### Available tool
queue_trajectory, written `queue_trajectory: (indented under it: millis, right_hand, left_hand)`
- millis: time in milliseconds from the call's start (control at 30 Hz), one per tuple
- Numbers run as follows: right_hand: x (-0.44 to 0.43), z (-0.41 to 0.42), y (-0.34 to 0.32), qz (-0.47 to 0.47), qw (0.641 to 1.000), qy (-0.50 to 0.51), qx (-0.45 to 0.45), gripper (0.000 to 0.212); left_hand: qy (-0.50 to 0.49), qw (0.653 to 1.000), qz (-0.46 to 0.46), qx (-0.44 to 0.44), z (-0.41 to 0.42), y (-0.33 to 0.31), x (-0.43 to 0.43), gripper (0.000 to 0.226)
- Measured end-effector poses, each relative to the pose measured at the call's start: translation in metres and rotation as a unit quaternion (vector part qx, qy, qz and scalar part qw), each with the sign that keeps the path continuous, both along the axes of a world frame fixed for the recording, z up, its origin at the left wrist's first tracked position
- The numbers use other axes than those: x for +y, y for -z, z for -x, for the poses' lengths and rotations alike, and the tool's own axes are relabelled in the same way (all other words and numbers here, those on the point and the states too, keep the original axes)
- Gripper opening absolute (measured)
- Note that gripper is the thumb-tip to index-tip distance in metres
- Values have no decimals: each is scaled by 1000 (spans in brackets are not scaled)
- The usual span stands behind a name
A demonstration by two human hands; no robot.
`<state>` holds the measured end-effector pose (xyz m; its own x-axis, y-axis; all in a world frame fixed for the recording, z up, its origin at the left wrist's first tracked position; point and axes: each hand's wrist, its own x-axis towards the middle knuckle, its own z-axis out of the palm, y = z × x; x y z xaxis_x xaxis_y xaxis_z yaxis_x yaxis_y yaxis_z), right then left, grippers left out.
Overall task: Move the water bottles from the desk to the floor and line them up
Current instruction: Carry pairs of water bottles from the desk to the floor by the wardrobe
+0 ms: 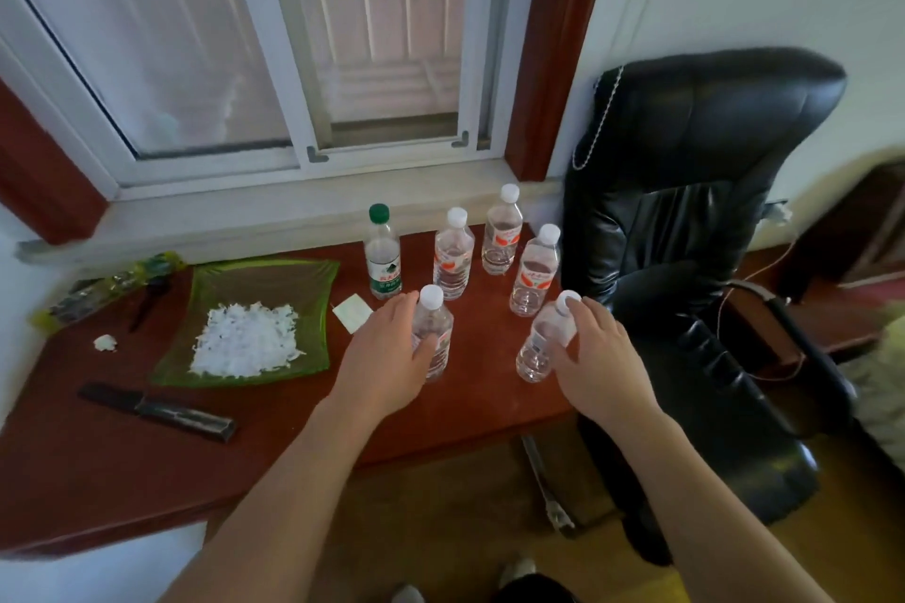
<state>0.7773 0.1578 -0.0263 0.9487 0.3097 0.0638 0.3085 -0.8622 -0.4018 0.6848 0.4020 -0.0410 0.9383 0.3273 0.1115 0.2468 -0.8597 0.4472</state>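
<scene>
1. Clearly early in the job: 6 water bottles on the desk (122, 470), none visible on the floor (440, 529) yet.
2. Left hand (387, 357) wrapped round the body of the near-left bottle (433, 333), fingers curled about its far side, thumb on the near side; seemingly closed on it, bottle upright, base apparently on the wood.
3. Right hand (592, 353) closed round the near-right bottle (546, 343), fingers up by the shoulder just under the white cap; bottle tilted, cap leaning right, so probably just being lifted or tipped off its base.
4. Gripped at mid-body and shoulder rather than by the cap, likely because thin plastic walls flex, and a wide wrap gives steadier carrying.
5. Nearest 2 taken first, sensibly: no reaching over standing bottles, less chance of knocking 1 down.
6. Behind them, 3 red-labelled bottles: 1 at mid-left (453, 255), 1 at the back (504, 230), 1 at right (536, 272), plus a green-capped bottle (383, 255) at far left; all upright, apart from each other.
7. Beside the cluster, unrelated clutter: green glass dish (303, 279) holding white shreds, a knife (156, 411) near the desk edge, a paper slip (351, 311) just by the left hand.
8. Black office chair (685, 211) hard against the desk's right end; worth minding when swinging the right bottle down.
9. Next, probably: both bottles lowered to the floor and set side by side to start the row.
</scene>
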Motion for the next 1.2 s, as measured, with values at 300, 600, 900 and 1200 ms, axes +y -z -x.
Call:
queue_trajectory:
  millis: [300, 600, 900, 1200]
  right_hand:
    - [-9, -80, 19, 8, 998, -49, 43, 59]
    - [-4, -115, 21, -5, 986, -134, 95, 28]
    - [-2, -118, 6, -57, 985, -147, 73, 20]
    - [-5, -94, -11, -67, 993, -96, 32, 20]
  left_hand:
    - [-8, 999, 22, 39, -62, 6, 0, 50]
    - [-54, 998, 29, 32, -81, 8, 2, 30]
    - [-64, 996, 36, 46, -80, 0, 1, 24]
    - [-17, 999, 49, -12, -74, -26, -2, 27]
